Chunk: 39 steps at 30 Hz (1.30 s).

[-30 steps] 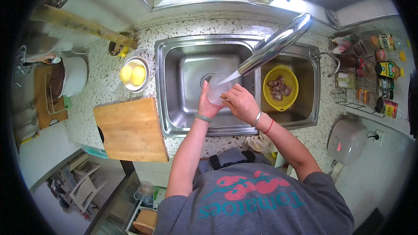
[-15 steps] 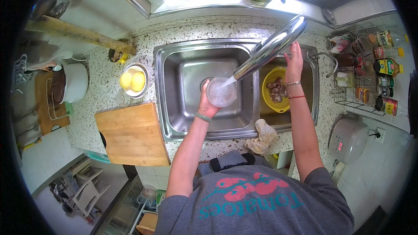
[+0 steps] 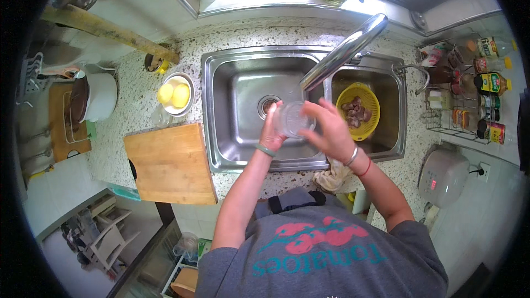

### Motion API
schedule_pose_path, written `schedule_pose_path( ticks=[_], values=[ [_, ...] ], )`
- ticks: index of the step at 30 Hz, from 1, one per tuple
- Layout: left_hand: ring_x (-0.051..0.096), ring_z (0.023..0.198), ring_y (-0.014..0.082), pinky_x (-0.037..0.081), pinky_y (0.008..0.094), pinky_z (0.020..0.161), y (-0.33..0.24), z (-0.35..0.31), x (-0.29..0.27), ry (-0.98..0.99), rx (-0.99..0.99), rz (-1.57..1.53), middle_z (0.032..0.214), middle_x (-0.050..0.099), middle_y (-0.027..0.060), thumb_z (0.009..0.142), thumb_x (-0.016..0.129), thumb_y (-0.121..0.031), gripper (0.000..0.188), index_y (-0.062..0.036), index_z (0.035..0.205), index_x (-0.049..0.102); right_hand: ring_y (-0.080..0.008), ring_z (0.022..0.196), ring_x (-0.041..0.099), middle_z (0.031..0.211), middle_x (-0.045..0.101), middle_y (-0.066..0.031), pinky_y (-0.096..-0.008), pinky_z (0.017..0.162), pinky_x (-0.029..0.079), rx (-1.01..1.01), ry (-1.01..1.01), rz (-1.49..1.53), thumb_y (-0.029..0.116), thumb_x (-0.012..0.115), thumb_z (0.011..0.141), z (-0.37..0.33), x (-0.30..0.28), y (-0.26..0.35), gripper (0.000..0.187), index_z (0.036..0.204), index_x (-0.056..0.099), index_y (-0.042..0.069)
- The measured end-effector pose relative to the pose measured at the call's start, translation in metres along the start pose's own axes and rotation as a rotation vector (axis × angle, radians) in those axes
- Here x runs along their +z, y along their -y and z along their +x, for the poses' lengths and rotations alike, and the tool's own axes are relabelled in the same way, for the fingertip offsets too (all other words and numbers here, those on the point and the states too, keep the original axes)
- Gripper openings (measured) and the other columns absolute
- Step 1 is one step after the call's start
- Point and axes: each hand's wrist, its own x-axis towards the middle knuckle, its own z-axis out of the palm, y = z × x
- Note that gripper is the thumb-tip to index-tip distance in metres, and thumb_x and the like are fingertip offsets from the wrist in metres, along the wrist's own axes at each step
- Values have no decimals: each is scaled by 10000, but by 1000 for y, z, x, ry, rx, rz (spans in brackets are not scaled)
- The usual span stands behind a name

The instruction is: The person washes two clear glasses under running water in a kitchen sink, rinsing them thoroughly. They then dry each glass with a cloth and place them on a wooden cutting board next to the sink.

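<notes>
Over the near right part of the large steel sink basin, my left hand is closed around a clear round glass container. My right hand is beside the glass, its fingers and thumb apart and slightly blurred, with the fingertips close to the glass. Whether they touch it is hard to see. The chrome faucet slants above the glass, and no water stream shows from its spout. In the smaller basin to the right, a yellow colander holds several brownish-red pieces, perhaps meat.
A wooden cutting board lies left of the sink, behind it a bowl of yellow round items. A crumpled cloth rests at the sink's front edge. A wire rack of jars and a small white appliance stand at right.
The water stream from the faucet has stopped. My right hand has come from behind the faucet, left and nearer, to the glass. My left hand has shifted slightly right with the glass.
</notes>
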Motion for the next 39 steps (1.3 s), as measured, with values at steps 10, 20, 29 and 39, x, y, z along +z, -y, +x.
schedule_pose_path(
  ticks=[10,20,29,39],
  values=[
    [638,994,221,541,392,849,39,-69,4,-71,30,-63,1098,636,72,997,311,-434,404,-124,1162,512,-287,1070,558,892,656,-143,-391,894,413,-27,216,-355,253,747,709,-25,20,51,441,1045,604,6],
    [612,1037,243,521,415,881,19,-82,-30,21,173,6,1070,623,106,977,447,-385,338,-120,1187,468,-302,714,664,677,645,-127,-417,638,520,-136,736,-391,318,662,811,-44,54,53,276,759,632,49],
    [607,1017,240,505,434,901,-5,-90,-26,15,259,-106,1067,612,103,990,354,-460,463,-77,1165,548,-303,646,639,628,623,-150,-400,712,501,-278,349,-241,50,596,685,-22,82,68,185,859,545,14],
    [306,1378,181,244,368,1119,-6,-127,-25,-260,448,526,1486,362,42,1001,419,-430,517,-129,1422,416,-262,746,683,725,671,-133,-411,752,510,-78,459,-402,131,585,772,-20,108,28,128,883,607,72]
  ],
)
